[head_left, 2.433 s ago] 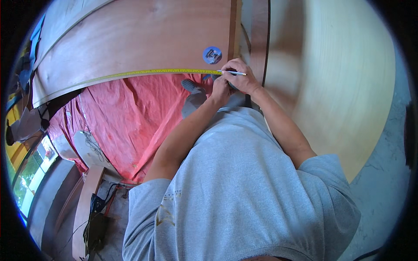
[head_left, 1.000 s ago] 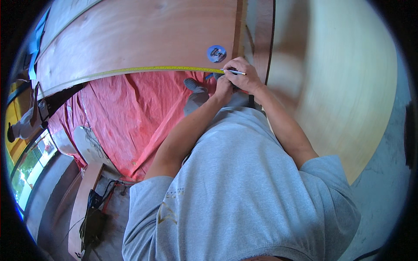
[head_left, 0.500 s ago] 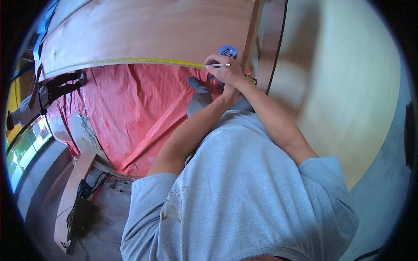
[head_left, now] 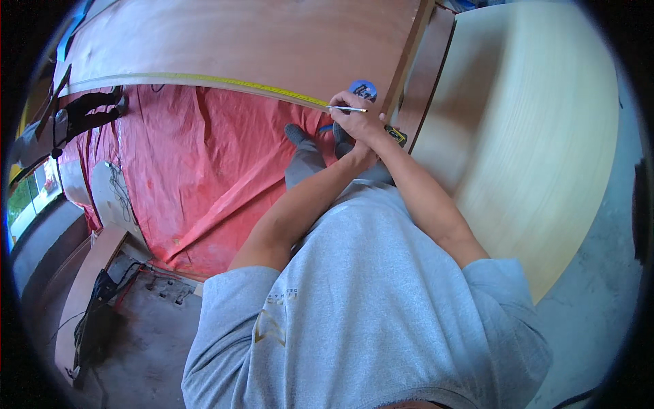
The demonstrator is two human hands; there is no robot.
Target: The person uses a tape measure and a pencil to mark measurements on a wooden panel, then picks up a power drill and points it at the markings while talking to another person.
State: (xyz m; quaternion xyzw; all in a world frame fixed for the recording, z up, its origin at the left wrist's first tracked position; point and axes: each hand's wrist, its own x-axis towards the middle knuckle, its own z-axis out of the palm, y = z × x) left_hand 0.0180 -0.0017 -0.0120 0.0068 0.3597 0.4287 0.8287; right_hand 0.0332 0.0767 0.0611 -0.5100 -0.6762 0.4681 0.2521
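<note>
Right hand [head_left: 357, 121] is pinching a pencil [head_left: 353, 109], left hand [head_left: 366, 156] half-hidden, grip unclear; yellow tape [head_left: 286, 94] is edging smooth panel [head_left: 252, 41], crumpled sheeting [head_left: 167, 157] spreading open.

Yellow tape [head_left: 264, 88] along edge of panel [head_left: 238, 41]

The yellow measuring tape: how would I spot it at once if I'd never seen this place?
Find the big brownish board at the top, above the red sheet. Along the board's lower edge, up to the right hand, lies the measuring tape: a long, thin, bright yellow band, unlike the short white stick in that hand.
</note>
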